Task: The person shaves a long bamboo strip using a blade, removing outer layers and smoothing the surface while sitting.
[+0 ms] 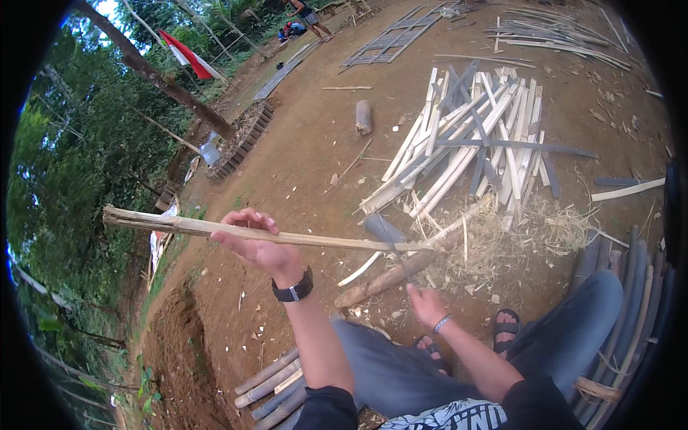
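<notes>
A long, pale split-bamboo strip (pixel 330 242) lies across my view, its rough, frayed end at the left. My left hand (pixel 259 244), wearing a black watch, has its thumb and fingers curled round this strip left of the middle. In my right hand (pixel 428 309) is a knife, its narrow dark blade (pixel 404 268) crossing the strip near the right end. The fist hides the handle. Beneath the strip's right end, a round wooden log (pixel 383 281) rests on the ground among shavings.
A large heap of split bamboo strips (pixel 494 132) lies ahead, with curly shavings (pixel 530 240) on its near side. Bundled bamboo poles (pixel 627 308) are at my right, more poles (pixel 269 380) at lower left. Far off stands a person (pixel 308 16) near bamboo frames (pixel 394 36).
</notes>
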The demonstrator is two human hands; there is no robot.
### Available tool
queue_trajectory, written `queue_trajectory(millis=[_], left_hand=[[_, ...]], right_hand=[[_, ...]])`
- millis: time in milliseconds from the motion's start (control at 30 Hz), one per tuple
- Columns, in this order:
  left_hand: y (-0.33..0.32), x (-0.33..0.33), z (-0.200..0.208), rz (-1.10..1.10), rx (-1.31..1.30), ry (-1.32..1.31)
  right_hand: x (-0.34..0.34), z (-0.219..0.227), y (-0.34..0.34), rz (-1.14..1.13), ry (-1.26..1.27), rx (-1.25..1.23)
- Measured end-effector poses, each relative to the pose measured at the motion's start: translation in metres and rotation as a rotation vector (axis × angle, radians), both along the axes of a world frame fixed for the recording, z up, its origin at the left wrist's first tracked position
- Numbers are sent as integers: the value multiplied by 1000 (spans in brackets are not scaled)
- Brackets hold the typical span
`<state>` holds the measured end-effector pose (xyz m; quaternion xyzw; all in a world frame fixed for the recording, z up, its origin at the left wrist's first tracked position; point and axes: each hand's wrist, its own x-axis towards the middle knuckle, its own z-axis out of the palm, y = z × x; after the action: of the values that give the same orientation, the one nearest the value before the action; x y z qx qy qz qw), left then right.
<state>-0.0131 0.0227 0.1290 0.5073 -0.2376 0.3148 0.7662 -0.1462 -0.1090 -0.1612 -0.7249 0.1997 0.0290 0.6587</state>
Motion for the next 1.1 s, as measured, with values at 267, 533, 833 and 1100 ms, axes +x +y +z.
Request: queue_trajectory(millis=[267,533,833,1100], left_hand=[[-23,-11,58,191,32,-126],[-43,-29,97,292,27,-88],[-56,-55,94,383,-22,-116],[-56,-84,81,338,-18,-124]], right_hand=[[-17,63,-11,76,-198,45],[-27,112,-2,78,-367,48],[-46,126,4,113,-388,148],[-67,139,18,107,-443,158]])
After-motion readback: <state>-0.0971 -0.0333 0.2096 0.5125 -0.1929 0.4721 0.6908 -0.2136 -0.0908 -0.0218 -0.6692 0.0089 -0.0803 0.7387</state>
